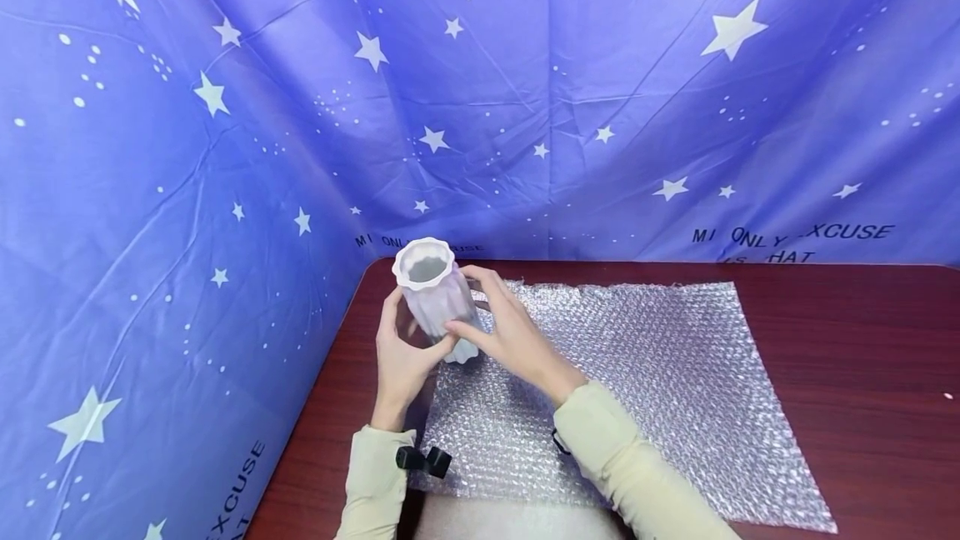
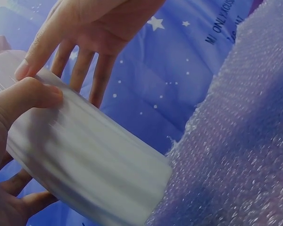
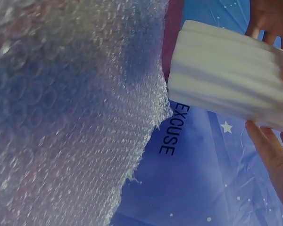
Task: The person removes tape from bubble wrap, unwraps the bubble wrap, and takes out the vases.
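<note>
A white, fluted vase (image 1: 438,302) with a scalloped rim is held between both hands near the table's left side. Its open mouth faces up toward the head camera, and its base overlaps the left edge of the bubble wrap (image 1: 637,382) in that view. The left hand (image 1: 400,361) grips the vase from the left, thumb across its near side. From the right, the right hand (image 1: 517,340) holds it with the thumb in front and the fingers round the far side. In the left wrist view, both thumbs press on the smooth vase wall (image 2: 94,146).
The bubble wrap lies flat as a large sheet on the dark red wooden table (image 1: 862,340). Blue cloth (image 1: 555,107) printed with white stars hangs behind and along the left side. A small white speck (image 1: 948,396) lies at the far right of the table.
</note>
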`<state>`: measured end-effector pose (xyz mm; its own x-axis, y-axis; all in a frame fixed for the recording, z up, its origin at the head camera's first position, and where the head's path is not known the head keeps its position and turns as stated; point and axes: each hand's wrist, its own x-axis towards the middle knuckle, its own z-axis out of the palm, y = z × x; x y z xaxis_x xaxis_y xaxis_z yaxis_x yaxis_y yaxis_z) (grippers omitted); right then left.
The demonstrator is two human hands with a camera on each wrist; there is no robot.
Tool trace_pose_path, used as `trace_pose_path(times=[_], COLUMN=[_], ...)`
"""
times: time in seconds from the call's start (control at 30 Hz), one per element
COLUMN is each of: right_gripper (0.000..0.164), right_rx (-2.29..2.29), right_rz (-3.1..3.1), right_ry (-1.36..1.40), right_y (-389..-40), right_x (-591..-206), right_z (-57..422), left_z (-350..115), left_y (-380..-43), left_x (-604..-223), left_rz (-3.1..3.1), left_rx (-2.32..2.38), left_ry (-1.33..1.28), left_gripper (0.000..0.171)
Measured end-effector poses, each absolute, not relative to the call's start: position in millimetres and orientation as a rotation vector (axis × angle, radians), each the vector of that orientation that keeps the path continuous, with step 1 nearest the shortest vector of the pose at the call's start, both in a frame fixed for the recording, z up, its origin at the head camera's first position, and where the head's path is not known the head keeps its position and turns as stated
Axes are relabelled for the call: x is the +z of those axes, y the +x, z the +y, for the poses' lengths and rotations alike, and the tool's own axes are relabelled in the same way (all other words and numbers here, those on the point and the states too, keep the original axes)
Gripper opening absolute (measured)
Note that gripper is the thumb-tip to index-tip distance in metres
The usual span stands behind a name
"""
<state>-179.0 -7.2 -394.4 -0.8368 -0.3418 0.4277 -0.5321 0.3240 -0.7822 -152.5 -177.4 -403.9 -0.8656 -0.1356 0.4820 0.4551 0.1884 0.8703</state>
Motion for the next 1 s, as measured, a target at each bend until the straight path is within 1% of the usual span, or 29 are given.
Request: trace_pose_path(times=[0.37, 1.0], right_gripper=[0.066, 0.063], right_rx=[1.637, 1.675], right_rz=[-2.378, -2.373], right_ry=[0.806, 0.861], right_y=[-190, -203], right_x=[-397, -408], right_z=[-27, -58], left_z=[-192, -210], left_y=[-161, -167], left_x=[-404, -412], left_rz=[-2.006, -2.035], left_rx=[-1.681, -1.652], left_ry=[-0.291, -0.127], left_gripper=[0.086, 0.086])
